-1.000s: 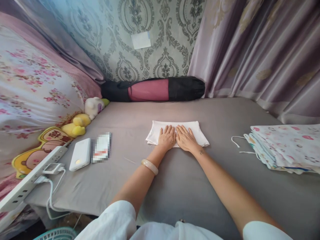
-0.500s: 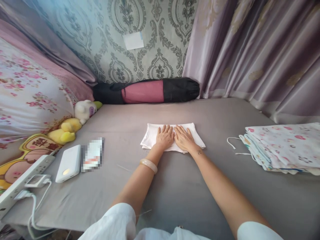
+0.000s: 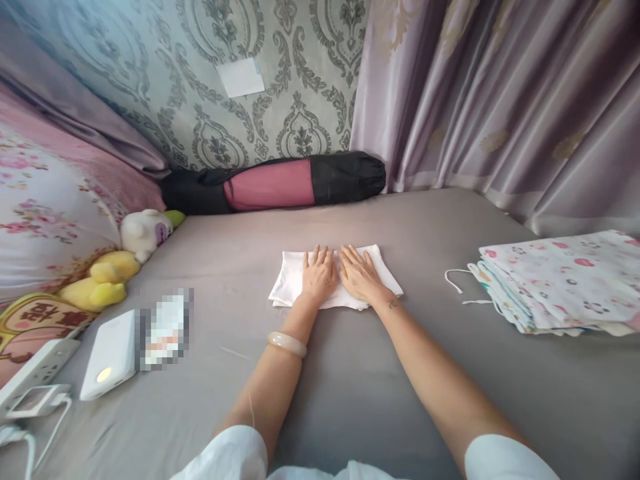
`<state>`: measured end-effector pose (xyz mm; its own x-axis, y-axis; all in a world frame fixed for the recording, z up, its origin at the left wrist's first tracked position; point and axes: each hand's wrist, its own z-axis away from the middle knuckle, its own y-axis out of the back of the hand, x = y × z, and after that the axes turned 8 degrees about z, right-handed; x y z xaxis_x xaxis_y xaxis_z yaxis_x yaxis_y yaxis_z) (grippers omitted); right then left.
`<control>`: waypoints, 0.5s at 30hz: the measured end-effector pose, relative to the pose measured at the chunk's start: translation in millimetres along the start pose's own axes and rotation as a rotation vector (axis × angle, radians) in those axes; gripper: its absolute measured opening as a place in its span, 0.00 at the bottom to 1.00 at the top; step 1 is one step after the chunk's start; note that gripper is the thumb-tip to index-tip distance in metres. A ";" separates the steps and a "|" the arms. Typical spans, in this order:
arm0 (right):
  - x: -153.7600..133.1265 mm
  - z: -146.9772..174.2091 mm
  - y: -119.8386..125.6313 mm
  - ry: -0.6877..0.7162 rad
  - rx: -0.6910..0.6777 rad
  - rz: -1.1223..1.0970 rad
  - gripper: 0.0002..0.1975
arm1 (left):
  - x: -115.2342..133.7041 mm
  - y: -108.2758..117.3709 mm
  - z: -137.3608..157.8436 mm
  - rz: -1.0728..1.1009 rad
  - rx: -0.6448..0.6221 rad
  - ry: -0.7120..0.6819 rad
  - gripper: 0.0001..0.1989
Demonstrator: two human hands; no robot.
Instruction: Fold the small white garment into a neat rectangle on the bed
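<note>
Your left hand lies flat, palm down, fingers stretched out and close together, on the folded white cloth; your right hand lies flat just beside it, fingers spread a little, the two hands touching or nearly touching at the thumbs; neither hand grips anything, both simply press on the cloth; the cloth sits near the middle of the grey bed, folded into a wide rectangle, its ends showing to either side of your hands; a pale bangle circles your left wrist; to your right, well apart from the cloth, a stack of printed fabrics lies on the bed with a white string trailing from it towards the middle; at the far edge, against the patterned wall, a black and pink rolled bag lies on its side; to your left sit a white plush toy and a yellow plush toy beside the floral pillow; nearer you on that side a white power bank lies next to a white power strip; purple curtains hang at the right
</note>
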<state>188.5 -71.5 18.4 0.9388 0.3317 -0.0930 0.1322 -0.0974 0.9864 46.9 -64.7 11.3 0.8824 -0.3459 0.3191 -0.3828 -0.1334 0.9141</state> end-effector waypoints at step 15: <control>8.3 3.7 -2.0 -0.052 0.015 0.049 0.27 | -8.0 4.9 -0.3 -0.001 -0.062 0.099 0.26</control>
<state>197.2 -72.0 15.2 0.9594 0.2771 -0.0523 0.0902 -0.1261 0.9879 38.0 -62.3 13.3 0.9068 -0.2517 0.3382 -0.3667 -0.0753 0.9273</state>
